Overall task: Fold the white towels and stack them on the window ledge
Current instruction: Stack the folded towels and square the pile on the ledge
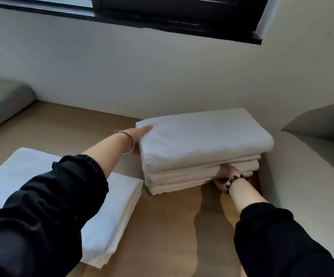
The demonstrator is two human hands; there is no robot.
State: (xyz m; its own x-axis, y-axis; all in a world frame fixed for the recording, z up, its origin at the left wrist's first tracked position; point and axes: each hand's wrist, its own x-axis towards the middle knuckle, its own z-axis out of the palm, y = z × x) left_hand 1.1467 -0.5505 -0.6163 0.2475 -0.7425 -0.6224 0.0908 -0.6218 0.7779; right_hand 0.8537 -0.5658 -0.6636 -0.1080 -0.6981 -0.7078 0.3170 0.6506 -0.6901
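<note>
Here, the stack of folded white towels [202, 144] sits on the wooden ledge [162, 226], close to the wall. The left hand [139, 137] pinches its left end, thumb on top. The right hand [224, 177] is pushed between the lower layers at the near right. Its fingers are hidden, so I cannot tell its grip. Another folded towel pile [120, 200] lies under the left forearm.

Light is dim and soft, coming from the window [162, 15] above. Faint shadows lie on the ledge [162, 226]. Straight lines bend near the edges, and fine detail looks slightly blurred.
</note>
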